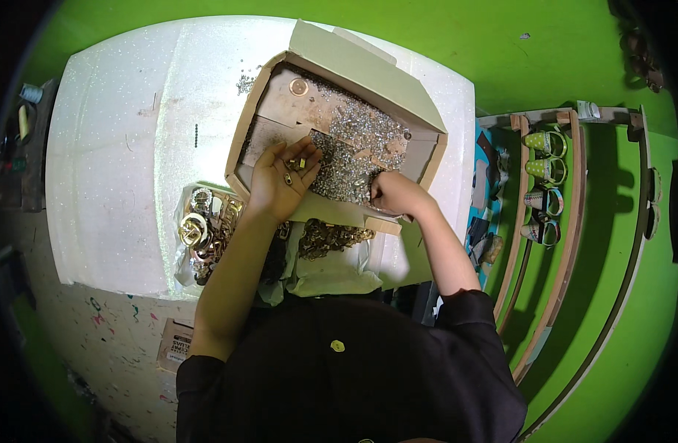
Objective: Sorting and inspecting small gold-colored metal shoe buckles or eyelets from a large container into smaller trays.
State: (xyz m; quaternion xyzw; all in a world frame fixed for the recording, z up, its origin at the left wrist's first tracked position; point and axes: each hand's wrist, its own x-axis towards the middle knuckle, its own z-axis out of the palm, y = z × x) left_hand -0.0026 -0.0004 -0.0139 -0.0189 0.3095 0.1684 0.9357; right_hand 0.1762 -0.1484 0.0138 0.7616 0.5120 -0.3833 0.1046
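My left hand is turned palm up over the left part of an open cardboard box. On its cupped palm and fingers rest a few small gold-coloured metal pieces. Inside the box lies a spread of small shiny silver and brownish beads or studs, mixed with scraps. My right hand reaches down into these pieces at the box's near right corner, its fingers curled together. Whether those fingertips hold anything is hidden. A round copper-coloured disc sits at the far left inside the box.
The box stands on a white glittery table cover. Near it are a tray of gold and silver metal ornaments and a heap of gold-brown fittings on white wrapping. At right, a wooden rack holds several sandals against a green wall.
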